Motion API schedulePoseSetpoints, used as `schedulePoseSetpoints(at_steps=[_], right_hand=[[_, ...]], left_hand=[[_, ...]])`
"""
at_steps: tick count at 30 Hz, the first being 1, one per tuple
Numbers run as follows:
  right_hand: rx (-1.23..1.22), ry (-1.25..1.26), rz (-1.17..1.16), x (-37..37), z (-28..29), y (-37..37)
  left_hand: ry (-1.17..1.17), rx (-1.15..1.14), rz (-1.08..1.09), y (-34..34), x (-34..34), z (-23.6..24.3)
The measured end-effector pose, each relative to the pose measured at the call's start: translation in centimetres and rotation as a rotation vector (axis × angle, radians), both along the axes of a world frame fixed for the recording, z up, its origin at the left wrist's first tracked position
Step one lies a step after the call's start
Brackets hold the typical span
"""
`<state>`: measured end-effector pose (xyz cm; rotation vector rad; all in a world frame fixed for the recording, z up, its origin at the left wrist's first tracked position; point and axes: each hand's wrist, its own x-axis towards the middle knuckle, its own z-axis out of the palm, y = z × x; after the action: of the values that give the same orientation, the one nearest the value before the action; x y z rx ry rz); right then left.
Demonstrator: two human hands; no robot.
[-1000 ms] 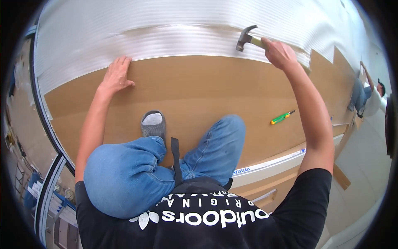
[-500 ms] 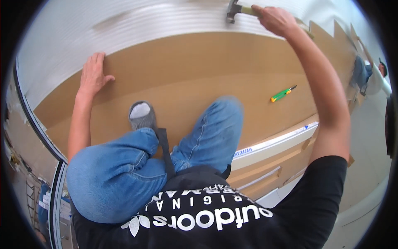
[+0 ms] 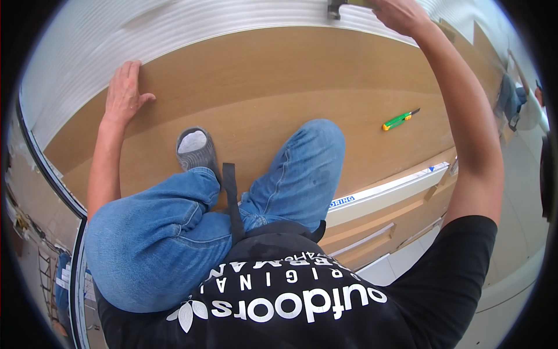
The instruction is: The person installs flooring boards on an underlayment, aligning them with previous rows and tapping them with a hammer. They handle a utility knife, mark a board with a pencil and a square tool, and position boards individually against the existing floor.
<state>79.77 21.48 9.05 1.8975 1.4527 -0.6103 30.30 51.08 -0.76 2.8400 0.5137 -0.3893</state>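
Observation:
My left hand (image 3: 123, 92) lies with fingers apart and thumb out on the wood-coloured board (image 3: 261, 64), fingertips at its far edge beside the white ribbed foam sheet (image 3: 186, 14). My right hand (image 3: 400, 14) grips a claw hammer (image 3: 336, 10) just beyond that edge, over the foam; part of the hammer is cut off at the top of the picture. A green and yellow utility knife (image 3: 398, 120) lies on the board, left of my right forearm. My bent legs (image 3: 290, 168) and grey slipper (image 3: 196, 151) are on or over the board.
Long cardboard packages (image 3: 372, 227) lie at the right behind my knee, on pale tiles. A co-worker (image 3: 512, 96) is at the far right near upright board pieces (image 3: 481, 41). A dark frame runs along the left, with a ladder (image 3: 45, 273) beyond it.
The view has shifted, so the board edge, both hands and the hammer sit higher in the picture. The hammer is still in my right hand, and my left hand remains on the board.

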Motion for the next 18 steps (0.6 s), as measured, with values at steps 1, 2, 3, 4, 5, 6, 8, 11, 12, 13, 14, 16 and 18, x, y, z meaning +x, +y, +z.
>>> schedulePoseSetpoints(at_steps=[1,2,3,4,5,6,8,11,12,13,14,16,18], right_hand=[[-0.001,0.0,-0.001,0.1,-0.3,-0.4],[0.055,0.02,-0.013,0.2,-0.5,-1.0],[0.111,0.04,-0.026,0.3,-0.7,-1.5],[-0.012,-0.017,0.042,0.4,-1.1,-1.7],[-0.016,-0.011,0.039,0.2,-1.0,-1.5],[0.028,0.031,0.045,0.3,-0.7,-1.2],[0.017,0.04,0.011,0.1,-0.2,-0.2],[0.111,-0.039,-0.086,-1.5,0.7,0.3],[0.06,-0.009,-0.004,-0.3,-0.5,-1.4],[0.007,0.021,0.077,1.0,-1.5,-3.0],[0.048,0.081,0.058,0.8,-1.3,-2.6],[0.022,0.051,0.03,0.7,-0.8,-1.8],[-0.044,-0.047,-0.051,-0.7,0.4,-0.5]], left_hand=[[0.003,0.003,-0.003,0.0,0.0,0.0],[0.003,0.008,-0.007,0.0,0.1,0.0],[0.0,0.008,-0.008,0.0,0.3,0.0],[-0.015,0.019,-0.014,0.0,0.4,0.0],[-0.022,0.027,-0.021,-0.2,0.3,0.0],[-0.017,0.023,-0.024,-0.3,0.2,0.0],[0.122,0.009,0.031,-0.2,0.3,0.3],[0.024,0.024,-0.004,0.2,-0.5,0.3],[0.016,0.019,-0.011,0.0,0.0,0.2],[0.047,0.003,-0.006,-0.1,0.7,0.3],[0.089,-0.008,0.009,-0.2,0.7,0.3],[0.102,-0.011,0.008,-0.2,0.6,0.1],[0.106,-0.014,0.004,-0.1,0.8,-0.2]])
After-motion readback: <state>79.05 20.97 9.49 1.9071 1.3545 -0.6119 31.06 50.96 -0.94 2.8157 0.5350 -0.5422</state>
